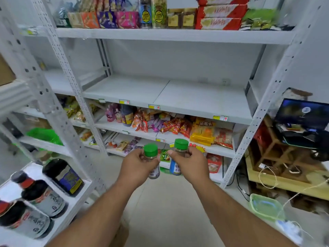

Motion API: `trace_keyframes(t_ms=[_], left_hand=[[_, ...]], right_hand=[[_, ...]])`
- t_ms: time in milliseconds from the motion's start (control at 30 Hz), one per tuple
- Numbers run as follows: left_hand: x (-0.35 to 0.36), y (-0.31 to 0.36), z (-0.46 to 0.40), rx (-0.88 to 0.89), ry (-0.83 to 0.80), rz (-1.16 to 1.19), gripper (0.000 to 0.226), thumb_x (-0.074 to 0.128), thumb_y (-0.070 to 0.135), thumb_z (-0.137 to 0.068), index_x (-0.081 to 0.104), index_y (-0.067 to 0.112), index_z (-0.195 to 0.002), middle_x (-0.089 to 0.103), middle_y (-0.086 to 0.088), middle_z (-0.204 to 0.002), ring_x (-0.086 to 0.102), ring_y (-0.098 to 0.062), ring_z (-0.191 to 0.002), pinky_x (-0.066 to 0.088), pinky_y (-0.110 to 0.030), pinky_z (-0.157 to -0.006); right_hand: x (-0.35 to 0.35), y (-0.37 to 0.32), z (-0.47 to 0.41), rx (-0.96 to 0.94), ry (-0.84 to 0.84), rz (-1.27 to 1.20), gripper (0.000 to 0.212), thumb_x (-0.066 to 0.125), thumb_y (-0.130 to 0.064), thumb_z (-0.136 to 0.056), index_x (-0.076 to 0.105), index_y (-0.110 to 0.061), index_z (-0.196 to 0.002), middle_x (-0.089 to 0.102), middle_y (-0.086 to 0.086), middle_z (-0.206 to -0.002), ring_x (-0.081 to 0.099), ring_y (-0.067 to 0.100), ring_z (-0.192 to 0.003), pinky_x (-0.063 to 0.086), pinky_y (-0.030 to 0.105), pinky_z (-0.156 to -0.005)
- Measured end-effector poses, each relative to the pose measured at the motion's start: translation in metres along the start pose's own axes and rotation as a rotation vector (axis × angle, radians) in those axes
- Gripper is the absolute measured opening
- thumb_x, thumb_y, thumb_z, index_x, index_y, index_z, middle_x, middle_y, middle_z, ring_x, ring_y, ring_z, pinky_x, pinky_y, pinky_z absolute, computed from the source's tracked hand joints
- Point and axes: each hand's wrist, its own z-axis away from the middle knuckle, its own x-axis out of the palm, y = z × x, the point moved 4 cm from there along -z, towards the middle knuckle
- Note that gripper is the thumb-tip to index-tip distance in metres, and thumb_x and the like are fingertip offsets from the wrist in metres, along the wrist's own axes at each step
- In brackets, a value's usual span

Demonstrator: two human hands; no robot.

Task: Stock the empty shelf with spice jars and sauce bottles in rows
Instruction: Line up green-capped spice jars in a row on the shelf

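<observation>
Hands first: your left hand is wrapped around a green-capped spice jar, and your right hand is wrapped around a second green-capped spice jar with a blue label. You hold both jars upright and just beside each other, in front of and below the empty shelf. That shelf is bare white board with yellow price tags along its front edge. Above the empty shelf sits a row of boxed and bagged snacks; directly below it, red and yellow snack packets fill the next level. To the left of the empty shelf and much nearer to you, dark sauce bottles lie on a low white rack. To its right, low on the floor, lies a green plastic tray.
</observation>
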Motion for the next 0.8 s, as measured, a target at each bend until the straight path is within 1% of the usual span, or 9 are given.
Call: trace_keyframes(t_ms=[100, 233, 333, 433, 467, 533, 600, 700, 800], left_hand=[[0.022, 0.010, -0.034, 0.017, -0.031, -0.031, 0.024, 0.089, 0.028, -0.077, 0.073, 0.023, -0.094, 0.077, 0.004, -0.084, 0.073, -0.009, -0.078, 0.060, -0.030, -0.073], [0.042, 0.019, -0.082, 0.017, -0.048, -0.060, 0.025, 0.089, 0.030, -0.076, 0.071, 0.020, -0.092, 0.075, 0.000, -0.083, 0.072, -0.017, -0.080, 0.061, -0.041, -0.076], [0.050, 0.024, -0.125, 0.034, -0.071, -0.067, 0.029, 0.088, 0.036, -0.077, 0.069, 0.022, -0.094, 0.075, 0.001, -0.085, 0.072, -0.017, -0.081, 0.060, -0.039, -0.075], [0.054, 0.028, -0.173, 0.058, -0.090, -0.080, 0.028, 0.086, 0.037, -0.080, 0.068, 0.023, -0.096, 0.073, 0.003, -0.085, 0.069, -0.011, -0.078, 0.050, -0.024, -0.062], [0.054, 0.029, -0.190, 0.065, -0.099, -0.077, 0.029, 0.085, 0.038, -0.080, 0.067, 0.023, -0.096, 0.073, 0.002, -0.086, 0.068, -0.011, -0.078, 0.049, -0.023, -0.061], [0.053, 0.028, -0.224, 0.068, -0.104, -0.082, 0.030, 0.086, 0.041, -0.078, 0.067, 0.024, -0.095, 0.073, 0.003, -0.086, 0.069, -0.012, -0.079, 0.054, -0.029, -0.067], [0.051, 0.029, -0.255, 0.066, -0.113, -0.078, 0.029, 0.086, 0.041, -0.077, 0.067, 0.025, -0.093, 0.074, 0.005, -0.084, 0.070, -0.013, -0.080, 0.058, -0.034, -0.073], [0.052, 0.033, -0.298, 0.066, -0.140, -0.072, 0.025, 0.086, 0.038, -0.078, 0.068, 0.026, -0.089, 0.074, 0.006, -0.082, 0.071, -0.013, -0.081, 0.059, -0.035, -0.076], [0.058, 0.038, -0.335, 0.071, -0.147, -0.072, 0.025, 0.087, 0.037, -0.078, 0.066, 0.029, -0.090, 0.074, 0.007, -0.085, 0.071, -0.013, -0.083, 0.059, -0.034, -0.076]], right_hand=[[-0.013, 0.006, -0.031, 0.021, 0.050, 0.010, 0.040, 0.080, -0.063, -0.075, 0.073, -0.032, -0.098, 0.075, -0.017, -0.092, 0.070, 0.005, -0.087, 0.060, 0.041, -0.083], [-0.017, 0.009, -0.072, 0.044, 0.098, 0.025, 0.036, 0.082, -0.059, -0.076, 0.072, -0.031, -0.097, 0.074, -0.016, -0.090, 0.069, 0.006, -0.085, 0.058, 0.037, -0.080], [-0.012, 0.004, -0.109, 0.046, 0.130, 0.052, 0.038, 0.083, -0.059, -0.076, 0.071, -0.030, -0.097, 0.073, -0.015, -0.090, 0.068, 0.007, -0.086, 0.056, 0.034, -0.076], [0.001, -0.007, -0.151, 0.040, 0.144, 0.063, 0.036, 0.083, -0.058, -0.077, 0.070, -0.032, -0.097, 0.072, -0.016, -0.091, 0.068, 0.007, -0.086, 0.054, 0.029, -0.067], [0.007, -0.009, -0.166, 0.037, 0.151, 0.064, 0.035, 0.083, -0.058, -0.076, 0.070, -0.032, -0.097, 0.073, -0.016, -0.090, 0.069, 0.007, -0.086, 0.055, 0.030, -0.069], [0.019, -0.014, -0.194, 0.033, 0.163, 0.078, 0.035, 0.082, -0.060, -0.076, 0.070, -0.033, -0.095, 0.073, -0.016, -0.090, 0.068, 0.007, -0.085, 0.056, 0.035, -0.076], [0.030, -0.019, -0.219, 0.040, 0.173, 0.088, 0.035, 0.082, -0.060, -0.076, 0.071, -0.033, -0.095, 0.072, -0.016, -0.089, 0.068, 0.007, -0.084, 0.056, 0.035, -0.076], [0.039, -0.027, -0.254, 0.052, 0.197, 0.106, 0.037, 0.081, -0.060, -0.077, 0.071, -0.030, -0.096, 0.072, -0.017, -0.088, 0.067, 0.006, -0.083, 0.053, 0.031, -0.070], [0.044, -0.031, -0.290, 0.061, 0.223, 0.119, 0.036, 0.080, -0.061, -0.077, 0.071, -0.030, -0.094, 0.072, -0.016, -0.085, 0.068, 0.007, -0.081, 0.057, 0.035, -0.074]])
